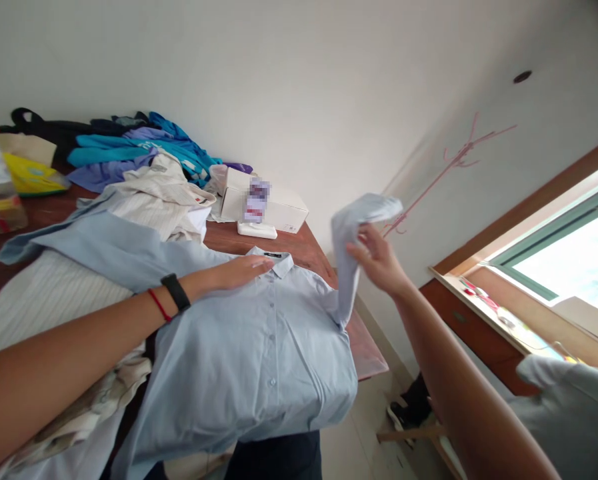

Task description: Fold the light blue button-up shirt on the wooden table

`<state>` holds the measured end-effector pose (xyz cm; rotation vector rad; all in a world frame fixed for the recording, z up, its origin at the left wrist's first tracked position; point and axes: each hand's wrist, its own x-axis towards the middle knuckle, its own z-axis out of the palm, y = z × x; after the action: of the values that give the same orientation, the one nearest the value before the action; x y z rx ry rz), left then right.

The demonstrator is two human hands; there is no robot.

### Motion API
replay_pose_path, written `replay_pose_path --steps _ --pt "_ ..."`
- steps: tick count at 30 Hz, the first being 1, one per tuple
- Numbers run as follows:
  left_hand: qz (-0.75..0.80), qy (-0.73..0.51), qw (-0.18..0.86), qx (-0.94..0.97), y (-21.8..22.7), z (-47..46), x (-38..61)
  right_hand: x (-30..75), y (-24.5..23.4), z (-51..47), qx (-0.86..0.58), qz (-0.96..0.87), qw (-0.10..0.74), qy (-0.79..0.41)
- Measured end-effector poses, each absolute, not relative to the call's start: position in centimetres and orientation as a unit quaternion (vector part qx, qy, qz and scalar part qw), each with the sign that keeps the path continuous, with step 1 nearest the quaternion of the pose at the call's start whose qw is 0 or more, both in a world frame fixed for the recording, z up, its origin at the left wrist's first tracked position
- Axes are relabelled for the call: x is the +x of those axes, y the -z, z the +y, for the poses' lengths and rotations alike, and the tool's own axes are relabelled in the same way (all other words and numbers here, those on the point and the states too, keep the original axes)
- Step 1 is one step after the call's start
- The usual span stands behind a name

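A light blue button-up shirt (243,347) lies front side up on the brown table, its collar toward the wall and its hem hanging over the near edge. My left hand (236,272) rests flat on the shirt just beside the collar, fingers stretched out. Raised off the table at the right, my right hand (376,253) pinches one sleeve (346,247) of the shirt, and the sleeve's end flops over above my fingers. The other sleeve (103,240) stretches out to the left across a striped cream garment.
Striped cream clothes (149,197) and a blue and purple pile (143,147) lie to the left. A white box (283,207) and a phone-like item on a white stand (257,230) are behind the collar. A pink coat rack (439,167) stands at the right.
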<state>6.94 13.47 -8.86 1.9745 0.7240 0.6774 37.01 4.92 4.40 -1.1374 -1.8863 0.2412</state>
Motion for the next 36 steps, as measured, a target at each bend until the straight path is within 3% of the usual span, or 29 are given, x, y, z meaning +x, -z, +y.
replay_pose_path --steps 2,3,5,7,10,15,18,26,30,36 --pt "0.246 -0.28 0.57 0.732 7.5 13.2 7.0 33.7 -2.7 4.6 -0.445 -0.843 0.293 -0.074" --pt "0.224 -0.281 0.635 0.684 7.0 13.0 6.9 32.6 -1.6 4.3 -0.441 -0.855 0.266 -0.064" --pt "0.2 -0.29 0.72 0.598 6.3 12.6 6.7 31.4 1.0 3.1 -0.46 -0.842 0.278 -0.043" --pt "0.21 -0.313 0.731 0.569 6.1 12.3 6.6 30.7 3.8 1.0 -0.481 -0.812 0.33 -0.029" --pt "0.232 -0.322 0.72 0.569 6.3 12.0 6.9 29.3 7.2 -2.8 -0.465 -0.81 0.349 -0.078" --pt "0.241 -0.327 0.691 0.599 6.3 10.6 8.1 27.1 9.4 -5.2 -0.446 -0.866 0.154 -0.165" --pt "0.236 -0.365 0.695 0.573 5.3 9.4 8.7 28.0 10.1 -3.3 -0.519 -0.83 0.099 -0.18" --pt "0.231 -0.458 0.657 0.552 2.6 6.5 9.7 32.7 13.3 0.6 -0.684 -0.702 0.128 -0.153" --pt "0.268 -0.491 0.548 0.622 2.8 5.1 10.1 32.9 14.3 0.5 -0.687 -0.698 0.167 -0.113" --pt "0.351 -0.484 0.42 0.683 2.9 4.9 9.7 32.5 14.3 0.4 -0.725 -0.658 0.153 -0.134"
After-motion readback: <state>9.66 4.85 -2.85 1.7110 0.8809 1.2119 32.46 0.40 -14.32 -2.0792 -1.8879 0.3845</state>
